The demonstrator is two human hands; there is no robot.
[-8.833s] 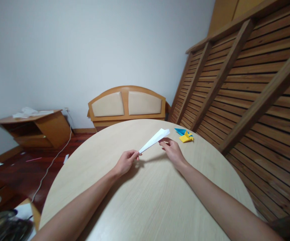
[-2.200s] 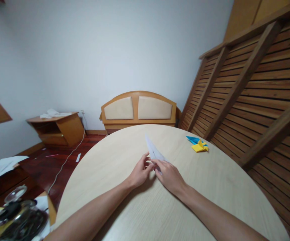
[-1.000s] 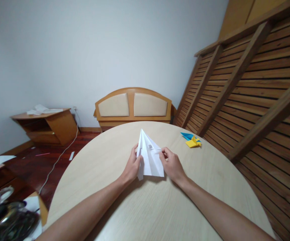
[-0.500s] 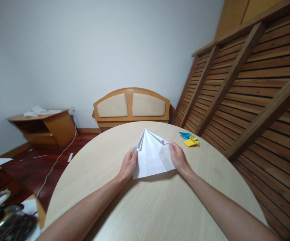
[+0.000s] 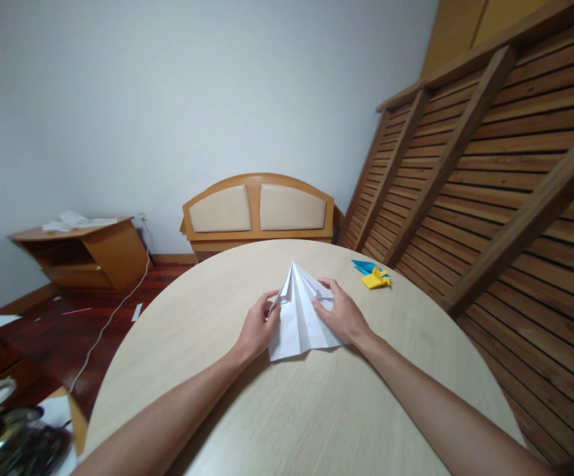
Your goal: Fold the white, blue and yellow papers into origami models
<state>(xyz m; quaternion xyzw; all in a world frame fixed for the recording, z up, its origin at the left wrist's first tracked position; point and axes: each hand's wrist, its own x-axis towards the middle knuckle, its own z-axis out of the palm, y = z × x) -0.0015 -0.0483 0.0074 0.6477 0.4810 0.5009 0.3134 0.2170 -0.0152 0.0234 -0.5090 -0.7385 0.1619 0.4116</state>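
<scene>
A white sheet of folded paper (image 5: 301,324), pointed at its far end and creased lengthwise, is between my two hands over the round table. My left hand (image 5: 258,324) pinches its left edge, thumb on top. On the right side, my right hand (image 5: 342,312) grips the paper with the thumb on its upper face and the fingers at the outer edge. The near edge of the sheet hangs wavy and wide. Fingertips beneath the paper are hidden.
The pale round table (image 5: 192,357) fills the foreground. A yellow folded-paper figure (image 5: 376,277) and a blue one (image 5: 364,266) lie at its far right. Slatted wooden panels (image 5: 465,198) lean on the right. Behind stands a headboard (image 5: 254,208); a low cabinet (image 5: 88,254) is at left.
My right hand has shifted inward, its thumb now further over the paper. The sheet has become narrower and more ridged along its creases, and its tip has moved slightly right and nearer.
</scene>
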